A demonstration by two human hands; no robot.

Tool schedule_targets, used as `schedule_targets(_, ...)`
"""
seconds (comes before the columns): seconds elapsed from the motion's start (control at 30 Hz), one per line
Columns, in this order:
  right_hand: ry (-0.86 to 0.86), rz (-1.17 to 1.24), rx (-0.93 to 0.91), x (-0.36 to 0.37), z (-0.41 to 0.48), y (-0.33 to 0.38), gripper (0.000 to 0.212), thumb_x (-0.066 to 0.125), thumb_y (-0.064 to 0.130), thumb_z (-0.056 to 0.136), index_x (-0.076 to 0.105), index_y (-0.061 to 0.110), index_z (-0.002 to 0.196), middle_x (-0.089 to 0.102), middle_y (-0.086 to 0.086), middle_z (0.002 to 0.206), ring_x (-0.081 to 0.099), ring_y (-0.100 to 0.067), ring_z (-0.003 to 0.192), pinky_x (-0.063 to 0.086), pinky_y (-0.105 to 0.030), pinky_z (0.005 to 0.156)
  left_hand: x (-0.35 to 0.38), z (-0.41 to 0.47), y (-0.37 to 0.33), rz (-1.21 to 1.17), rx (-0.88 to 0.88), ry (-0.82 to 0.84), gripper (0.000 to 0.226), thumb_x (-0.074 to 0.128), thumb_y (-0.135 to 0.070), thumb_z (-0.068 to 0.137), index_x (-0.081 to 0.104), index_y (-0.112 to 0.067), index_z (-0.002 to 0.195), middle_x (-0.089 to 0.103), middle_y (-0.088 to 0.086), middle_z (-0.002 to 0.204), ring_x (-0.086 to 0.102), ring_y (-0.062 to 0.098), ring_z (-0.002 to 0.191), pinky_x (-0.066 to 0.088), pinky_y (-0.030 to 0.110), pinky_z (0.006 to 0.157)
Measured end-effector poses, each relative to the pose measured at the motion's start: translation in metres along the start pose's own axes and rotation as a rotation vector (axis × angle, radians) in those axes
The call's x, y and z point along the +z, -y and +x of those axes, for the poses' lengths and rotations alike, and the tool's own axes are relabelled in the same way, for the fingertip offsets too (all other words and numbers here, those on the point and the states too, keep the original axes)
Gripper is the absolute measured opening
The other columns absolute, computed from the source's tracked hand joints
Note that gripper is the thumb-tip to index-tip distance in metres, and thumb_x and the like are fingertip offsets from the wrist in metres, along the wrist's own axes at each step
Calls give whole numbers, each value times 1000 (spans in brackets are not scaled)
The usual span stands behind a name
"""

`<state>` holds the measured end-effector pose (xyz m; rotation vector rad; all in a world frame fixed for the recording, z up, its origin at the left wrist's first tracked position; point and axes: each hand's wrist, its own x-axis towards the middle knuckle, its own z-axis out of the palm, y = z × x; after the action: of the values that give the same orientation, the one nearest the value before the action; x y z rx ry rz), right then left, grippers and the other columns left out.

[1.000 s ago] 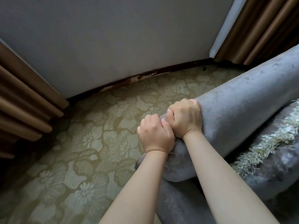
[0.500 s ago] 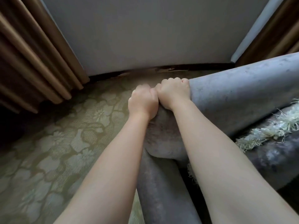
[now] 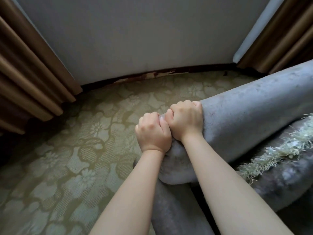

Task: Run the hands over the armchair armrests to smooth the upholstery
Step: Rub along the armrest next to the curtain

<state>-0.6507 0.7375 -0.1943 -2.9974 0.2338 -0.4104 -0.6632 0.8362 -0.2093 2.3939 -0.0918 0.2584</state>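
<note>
Grey plush armrest [image 3: 254, 112]: slants from the right edge to centre, above a floral carpet [image 3: 67, 150]. Left hand [image 3: 153, 131] and right hand [image 3: 185, 119]: knuckles touching, fingers curled over the armrest's rounded front end, gripping it. Pale fringe [image 3: 279, 150]: just beside the armrest, right.

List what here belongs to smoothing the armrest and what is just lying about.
Job in hand:
armrest
left hand, curled over its front end
right hand, curled over it beside the left

Just there:
curtains
carpet
wall
fringe
</note>
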Motion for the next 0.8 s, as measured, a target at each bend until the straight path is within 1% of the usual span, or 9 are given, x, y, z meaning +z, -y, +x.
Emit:
schedule_targets(0.13,35,-8,15,-3,0,2,57,12,38,74,64,16,70,64,-2,76,52,-23,79,26,-34,81,-4,0,0,-1,14,53,53,21,-39,79,61,-4,80,60,15,82,52,35,79,37,41,69)
schedule_targets(0.23,16,9,59,-6,1,6,52,17,36,74,64,16,65,64,-1,70,53,-23,75,28,-34,79,-10,4,0,-7,44,129,46,26,-35,79,60,-3,77,59,16,77,55,36,73,41,42,64)
schedule_targets(0.33,-18,51,75,-7,1,7,46,24,33,74,63,15,59,62,-2,63,54,-25,68,30,-36,76,-16,9,-3,31,74,202,36,32,-30,78,57,-5,71,57,14,71,55,35,65,42,40,57)
schedule_targets(0.4,-31,76,78,-8,2,8,42,28,30,74,63,14,56,62,-2,60,55,-26,65,34,-37,74,-19,12,-3,67,106,230,33,34,-29,77,54,-5,67,55,13,69,55,33,61,42,38,53)
schedule_targets(0.47,-45,86,74,-8,2,9,40,31,29,74,63,14,55,62,-1,59,57,-27,63,40,-39,73,-21,14,-2,94,139,258,32,34,-29,77,54,-6,67,55,13,69,54,33,59,42,37,51)
schedule_targets(0.53,-58,87,65,-8,2,8,39,32,29,75,63,15,56,62,-1,59,58,-27,63,42,-39,74,-23,17,-1,124,169,293,32,34,-29,78,54,-6,67,54,12,68,54,32,58,42,36,49)
schedule_targets(0.63,-70,74,47,-6,3,6,37,34,29,76,63,16,57,62,0,61,58,-26,64,35,-38,76,-27,21,1,191,260,318,32,35,-30,79,53,-8,65,53,10,66,53,31,54,41,34,45)
schedule_targets(0.8,-55,111,60,-11,0,7,32,37,30,74,63,17,60,63,0,63,59,-24,64,35,-36,76,-39,31,4,301,467,395,32,35,-32,82,54,-12,64,53,6,64,54,25,50,41,28,39)
